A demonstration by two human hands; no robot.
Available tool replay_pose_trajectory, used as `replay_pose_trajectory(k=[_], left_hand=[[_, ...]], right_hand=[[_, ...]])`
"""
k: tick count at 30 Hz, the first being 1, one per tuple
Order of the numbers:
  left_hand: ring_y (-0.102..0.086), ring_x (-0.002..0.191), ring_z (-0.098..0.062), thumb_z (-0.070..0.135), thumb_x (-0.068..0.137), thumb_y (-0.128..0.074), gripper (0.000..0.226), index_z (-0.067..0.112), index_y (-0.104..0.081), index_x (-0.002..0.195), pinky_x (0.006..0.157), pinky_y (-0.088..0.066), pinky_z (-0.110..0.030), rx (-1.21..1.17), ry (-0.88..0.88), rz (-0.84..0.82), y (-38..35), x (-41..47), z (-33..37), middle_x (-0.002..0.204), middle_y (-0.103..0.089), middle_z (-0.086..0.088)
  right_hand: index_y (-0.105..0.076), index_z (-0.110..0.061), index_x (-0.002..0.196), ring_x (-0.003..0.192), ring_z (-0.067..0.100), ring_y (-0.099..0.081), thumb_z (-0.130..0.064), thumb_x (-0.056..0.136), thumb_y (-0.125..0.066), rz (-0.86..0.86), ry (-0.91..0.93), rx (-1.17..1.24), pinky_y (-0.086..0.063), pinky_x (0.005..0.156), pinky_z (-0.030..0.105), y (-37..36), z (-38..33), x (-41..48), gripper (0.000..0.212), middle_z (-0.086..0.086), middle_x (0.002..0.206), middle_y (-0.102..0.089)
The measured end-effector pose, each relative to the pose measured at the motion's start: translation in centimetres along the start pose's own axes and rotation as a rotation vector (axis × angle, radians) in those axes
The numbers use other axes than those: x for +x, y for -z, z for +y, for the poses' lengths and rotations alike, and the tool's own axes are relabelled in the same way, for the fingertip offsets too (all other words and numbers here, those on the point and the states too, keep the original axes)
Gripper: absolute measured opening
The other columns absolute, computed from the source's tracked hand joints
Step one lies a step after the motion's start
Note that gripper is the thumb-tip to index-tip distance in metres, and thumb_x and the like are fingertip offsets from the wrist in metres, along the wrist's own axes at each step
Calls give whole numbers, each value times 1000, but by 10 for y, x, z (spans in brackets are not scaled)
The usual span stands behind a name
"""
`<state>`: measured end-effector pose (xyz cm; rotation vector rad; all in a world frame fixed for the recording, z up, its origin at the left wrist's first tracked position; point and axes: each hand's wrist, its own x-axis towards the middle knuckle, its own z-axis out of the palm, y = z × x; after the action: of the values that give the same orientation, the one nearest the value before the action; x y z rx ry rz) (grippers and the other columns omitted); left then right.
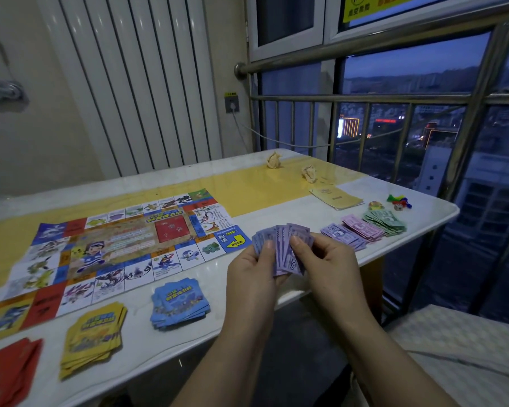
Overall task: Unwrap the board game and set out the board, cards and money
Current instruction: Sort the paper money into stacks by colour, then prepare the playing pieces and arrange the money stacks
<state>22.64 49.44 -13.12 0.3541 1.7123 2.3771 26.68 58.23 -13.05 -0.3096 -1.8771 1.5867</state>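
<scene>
— Held in the left hand (254,268) and right hand (326,259)?
— Fan of purple paper banknotes (282,245), pinched by curled fingers (299,243) of both, just above the near edge of the white tabletop (291,207).
— And the colourful paper game board (115,248)?
— Lay spread flat, left of the hands.

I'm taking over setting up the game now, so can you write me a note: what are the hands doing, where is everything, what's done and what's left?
Hands: the left hand and right hand both hold a fan of purple notes.
Things: the board lies flat on the table; red cards, yellow cards and blue cards sit stacked in front of it; three money piles lie to the right.
Done: board, cards, most money.
Left: probably set down the purple notes beside the piles.
</scene>
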Motion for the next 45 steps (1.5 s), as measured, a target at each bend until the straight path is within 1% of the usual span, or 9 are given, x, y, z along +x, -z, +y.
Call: replay_pose_trajectory(k=[7, 14, 20, 26, 31, 34, 37, 41, 45], left_hand=[[-70, 85, -20, 16, 97, -47, 23, 5, -66, 102, 69, -57, -23, -165, 37, -18, 0, -1, 3, 94, -73, -14], [-72, 74, -11, 13, 100, -42, 21, 6, -61, 94, 61, -57, -21, -274, 114, 43, 0, 0, 10, 78, -73, -5], [-67, 83, -16, 13, 101, -40, 20, 13, -57, 92, 74, -54, -32, -314, 228, 79, -3, 0, 17, 89, -67, -3], [-65, 84, -14, 13, 100, -43, 16, 12, -59, 99, 75, -54, -31, -229, 226, 54, -1, 2, 15, 93, -66, -4], [-67, 58, -4, 10, 92, -57, 9, 11, -65, 87, 49, -50, -17, -102, 170, 32, -9, 5, 15, 66, -72, 3], [-64, 53, -1, 11, 90, -61, 7, 9, -64, 83, 47, -48, -14, -75, 158, 23, -18, 9, 18, 68, -70, 0], [-67, 67, -3, 15, 89, -64, 6, 10, -65, 85, 53, -49, -14, -56, 177, -22, -25, 14, 18, 72, -72, 3], [-69, 82, -12, 15, 90, -62, 9, 17, -64, 99, 67, -55, -19, 29, 135, -78, -27, 19, 19, 91, -72, -4], [-64, 79, -6, 19, 88, -66, 43, 28, -52, 127, 58, -48, -8, 646, -165, -40, -22, 30, 14, 104, -61, 5]], right_hand=[[-69, -17, 77, 60, 0, -57, -15, 90, -61, 19, 33, 0, -43, 55, 14, -5, -1, -3, 16, -1, 68, -69], [-66, -19, 80, 63, 2, -62, -15, 92, -57, 29, -2, -46, -48, 56, 15, 15, -16, 14, 16, 0, 75, -70], [-69, -13, 100, 89, 25, -63, -22, 92, -58, -13, -34, -710, -51, 81, 44, 73, -10, 84, 17, 8, 94, -70], [-55, -26, 129, 118, 27, -44, -38, 91, -57, -104, -26, -1194, -33, 95, 40, 70, 3, 101, 40, 2, 126, -59], [-60, -26, 124, 105, 17, -54, -35, 90, -59, 14, 211, -780, -44, 86, 34, 66, -16, 79, 35, -10, 108, -65], [-62, -28, 111, 80, 5, -63, -41, 86, -62, -257, 103, -471, -49, 66, 16, 57, -35, 54, 29, -11, 91, -68], [-59, -25, 106, 66, 0, -65, -31, 82, -70, -384, 7, -321, -50, 63, 16, 50, -35, 44, 27, -5, 73, -71], [-63, -16, 106, 57, -1, -60, -21, 86, -68, -291, -8, -365, -52, 67, 31, 53, -25, 53, 21, -2, 64, -68], [-62, -20, 117, 59, -1, -57, -27, 89, -63, -307, 85, -649, -39, 52, 18, 49, -16, 58, 29, -6, 68, -65]])
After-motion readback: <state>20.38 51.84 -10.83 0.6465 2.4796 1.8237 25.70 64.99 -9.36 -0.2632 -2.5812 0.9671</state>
